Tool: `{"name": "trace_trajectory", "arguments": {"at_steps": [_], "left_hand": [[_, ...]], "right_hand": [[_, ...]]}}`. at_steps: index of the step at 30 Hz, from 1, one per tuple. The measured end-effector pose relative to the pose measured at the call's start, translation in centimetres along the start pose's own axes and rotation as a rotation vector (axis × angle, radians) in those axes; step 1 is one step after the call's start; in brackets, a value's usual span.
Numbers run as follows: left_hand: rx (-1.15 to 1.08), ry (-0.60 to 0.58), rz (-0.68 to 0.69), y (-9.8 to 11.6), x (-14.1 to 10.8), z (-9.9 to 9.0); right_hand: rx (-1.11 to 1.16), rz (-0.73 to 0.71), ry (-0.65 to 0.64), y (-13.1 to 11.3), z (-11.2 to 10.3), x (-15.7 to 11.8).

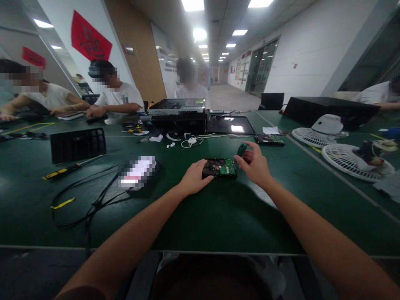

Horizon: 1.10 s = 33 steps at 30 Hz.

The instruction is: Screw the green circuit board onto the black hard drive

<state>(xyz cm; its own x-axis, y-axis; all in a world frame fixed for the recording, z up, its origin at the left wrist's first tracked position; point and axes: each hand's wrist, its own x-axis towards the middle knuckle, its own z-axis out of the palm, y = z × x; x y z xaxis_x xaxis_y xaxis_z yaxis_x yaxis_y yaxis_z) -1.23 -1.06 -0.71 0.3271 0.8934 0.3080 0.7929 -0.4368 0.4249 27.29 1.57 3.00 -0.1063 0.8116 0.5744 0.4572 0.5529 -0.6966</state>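
Note:
A hard drive (215, 168) lies on the green table with its green circuit board facing up. My left hand (194, 177) grips the drive's left end, fingers at the far edge and thumb along the near edge. Beside the drive's right end, my right hand (254, 163) pinches a screwdriver (241, 149) by its dark green handle. The handle leans over the circuit-board end; its shaft and tip are too small to make out.
Left of me are a phone-like device (137, 173), black cables (96, 204), a yellow-black screwdriver (64, 171) and a black panel (78, 146). An opened computer case (175, 118) stands ahead. Another hard drive (269, 140) and white fan parts (350, 160) lie rightward. Several people sit around.

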Motion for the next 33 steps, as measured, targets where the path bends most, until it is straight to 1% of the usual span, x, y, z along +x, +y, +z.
{"name": "trace_trajectory", "arguments": {"at_steps": [4, 7, 11, 15, 18, 28, 33], "left_hand": [[0.009, 0.009, 0.005, -0.14, 0.03, 0.19], [0.004, 0.003, -0.009, -0.12, 0.01, 0.17], [-0.003, -0.013, -0.024, 0.12, -0.04, -0.09], [0.000, -0.030, -0.034, 0.37, -0.10, -0.37], [0.000, -0.035, -0.038, 0.40, -0.13, -0.40], [0.006, -0.027, -0.029, 0.28, -0.04, -0.22], [0.014, -0.018, -0.001, 0.26, 0.00, -0.13]], "right_hand": [[-0.092, -0.062, 0.030, -0.60, -0.05, -0.29], [-0.093, -0.081, 0.024, -0.81, -0.14, -0.33], [-0.047, -0.112, 0.065, -0.76, -0.08, -0.25], [0.033, -0.106, 0.076, -0.73, 0.16, -0.25], [0.053, -0.089, 0.087, -0.90, 0.18, -0.32], [-0.006, -0.086, 0.115, -0.71, 0.13, -0.43], [-0.081, -0.100, 0.141, -0.58, 0.27, -0.54]]}}
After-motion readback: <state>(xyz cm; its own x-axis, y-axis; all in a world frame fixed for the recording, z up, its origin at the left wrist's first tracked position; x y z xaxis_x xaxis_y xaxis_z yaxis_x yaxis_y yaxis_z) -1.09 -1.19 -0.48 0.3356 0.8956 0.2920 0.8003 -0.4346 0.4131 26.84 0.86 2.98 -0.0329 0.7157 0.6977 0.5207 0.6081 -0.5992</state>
